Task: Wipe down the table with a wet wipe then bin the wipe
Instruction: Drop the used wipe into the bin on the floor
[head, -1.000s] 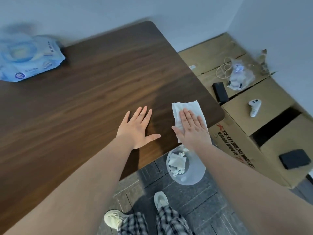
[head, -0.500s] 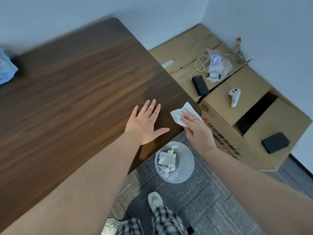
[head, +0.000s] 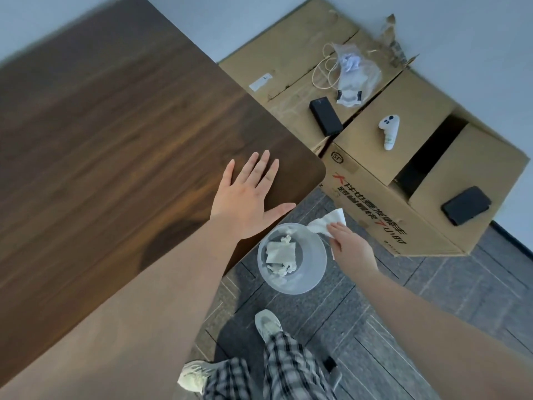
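**Wipe at bin rim: risk of a missed drop**

The bin (head: 292,259) stood on the floor, used wipes inside. Just beside its rim, the right hand (head: 352,249) held the wipe (head: 327,222) in a closed grip, off-centre; released there, it would likely fall outside. Beyond the bin, the left hand (head: 245,202) lay flat and open on the counter (head: 115,140).

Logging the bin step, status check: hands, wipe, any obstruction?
Right hand pinching the wipe, beside the bin's rim. Left hand flat on table. Bin holds used wipes. Nothing blocking.

Bare forearms; checked black-white trousers (head: 277,368); pale worn sneakers (head: 266,324).
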Demonstrator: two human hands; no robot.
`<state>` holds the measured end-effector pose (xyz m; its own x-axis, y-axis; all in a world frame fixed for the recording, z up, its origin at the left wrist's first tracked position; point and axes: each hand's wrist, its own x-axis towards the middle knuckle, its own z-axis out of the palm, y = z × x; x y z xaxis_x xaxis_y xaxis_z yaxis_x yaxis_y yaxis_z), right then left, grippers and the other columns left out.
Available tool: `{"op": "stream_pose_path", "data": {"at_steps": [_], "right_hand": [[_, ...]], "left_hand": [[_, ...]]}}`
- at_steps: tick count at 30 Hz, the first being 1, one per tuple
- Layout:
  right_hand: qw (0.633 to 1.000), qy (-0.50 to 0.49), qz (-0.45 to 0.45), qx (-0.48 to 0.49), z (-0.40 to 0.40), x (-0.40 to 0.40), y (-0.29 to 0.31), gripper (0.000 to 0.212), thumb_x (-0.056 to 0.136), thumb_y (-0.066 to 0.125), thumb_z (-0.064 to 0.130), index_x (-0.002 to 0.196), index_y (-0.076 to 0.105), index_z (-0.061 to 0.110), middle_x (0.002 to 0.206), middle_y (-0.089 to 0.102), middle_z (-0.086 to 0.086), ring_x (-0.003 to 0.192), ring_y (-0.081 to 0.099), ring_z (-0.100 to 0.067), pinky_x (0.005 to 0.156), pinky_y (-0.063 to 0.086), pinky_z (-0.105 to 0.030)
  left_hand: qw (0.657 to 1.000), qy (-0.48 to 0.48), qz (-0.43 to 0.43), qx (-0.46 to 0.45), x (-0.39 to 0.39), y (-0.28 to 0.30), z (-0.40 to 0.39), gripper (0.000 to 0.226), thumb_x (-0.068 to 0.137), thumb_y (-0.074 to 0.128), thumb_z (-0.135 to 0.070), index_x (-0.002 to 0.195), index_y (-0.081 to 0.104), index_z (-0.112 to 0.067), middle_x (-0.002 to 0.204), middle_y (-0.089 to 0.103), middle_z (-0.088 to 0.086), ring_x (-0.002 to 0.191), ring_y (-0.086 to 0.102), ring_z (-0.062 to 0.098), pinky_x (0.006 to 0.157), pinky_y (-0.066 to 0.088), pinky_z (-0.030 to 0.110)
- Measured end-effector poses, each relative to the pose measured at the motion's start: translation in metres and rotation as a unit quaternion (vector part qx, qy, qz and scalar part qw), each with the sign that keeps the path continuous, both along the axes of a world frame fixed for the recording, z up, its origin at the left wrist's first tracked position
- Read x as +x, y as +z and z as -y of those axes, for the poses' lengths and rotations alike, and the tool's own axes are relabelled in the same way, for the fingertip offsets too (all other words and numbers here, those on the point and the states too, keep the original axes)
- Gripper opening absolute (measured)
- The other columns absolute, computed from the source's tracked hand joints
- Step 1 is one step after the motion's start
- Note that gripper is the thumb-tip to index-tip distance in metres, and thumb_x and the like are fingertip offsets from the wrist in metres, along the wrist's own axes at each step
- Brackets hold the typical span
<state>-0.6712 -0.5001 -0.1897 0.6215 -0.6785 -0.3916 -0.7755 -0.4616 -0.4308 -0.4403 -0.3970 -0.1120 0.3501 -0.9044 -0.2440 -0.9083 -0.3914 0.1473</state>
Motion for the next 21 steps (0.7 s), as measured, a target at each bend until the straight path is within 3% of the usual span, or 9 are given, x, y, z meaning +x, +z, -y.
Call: {"op": "stream_pose_path", "data": {"at_steps": [7,10,14,17,21], "right_hand": [[0.988,0.086,-0.114,0.06,-0.004,0.007,-0.059,0.034,0.1,0.037,0.018,0.131,0.052,0.011,0.147,0.043,-0.004,0.141,0.03,-0.018,0.106,0.039,-0.041],[0.983,0.083,-0.147,0.074,-0.009,0.014,-0.082,0.032,0.1,0.035,0.018,0.121,0.057,0.007,0.137,0.052,-0.01,0.133,0.04,-0.025,0.098,0.045,-0.043],[0.985,0.055,-0.147,0.078,-0.017,0.019,-0.102,0.029,0.101,0.033,0.018,0.108,0.058,0.007,0.124,0.059,-0.008,0.133,0.04,-0.021,0.089,0.048,-0.041],[0.986,0.058,-0.139,0.072,-0.02,0.021,-0.114,0.027,0.101,0.033,0.016,0.102,0.057,0.003,0.114,0.061,-0.01,0.13,0.042,-0.023,0.076,0.042,-0.033],[0.987,0.065,-0.126,0.077,-0.024,0.021,-0.13,0.028,0.101,0.032,0.017,0.11,0.055,0.004,0.117,0.058,-0.01,0.122,0.047,-0.027,0.074,0.038,-0.033]], "left_hand": [[0.999,0.006,0.011,-0.033,-0.003,-0.005,0.002,0.086,0.081,0.008,-0.079,0.151,-0.002,-0.029,0.161,-0.005,-0.005,0.146,-0.01,0.013,0.118,-0.007,0.047],[0.999,0.006,0.009,-0.038,-0.003,-0.006,0.002,0.086,0.081,0.008,-0.079,0.151,-0.001,-0.029,0.161,-0.005,-0.005,0.146,-0.009,0.012,0.118,-0.007,0.047],[0.999,0.003,0.014,-0.046,-0.003,-0.008,0.002,0.086,0.082,0.009,-0.078,0.151,0.001,-0.028,0.161,-0.003,-0.004,0.147,-0.007,0.013,0.118,-0.006,0.047],[0.998,0.004,0.024,-0.06,-0.004,-0.012,0.002,0.085,0.082,0.011,-0.079,0.151,0.005,-0.028,0.161,0.002,-0.004,0.147,-0.003,0.014,0.118,-0.004,0.047],[0.998,0.006,0.03,-0.057,-0.003,-0.012,0.002,0.085,0.082,0.01,-0.079,0.151,0.005,-0.029,0.161,0.001,-0.003,0.147,-0.003,0.015,0.118,-0.004,0.047]]}}
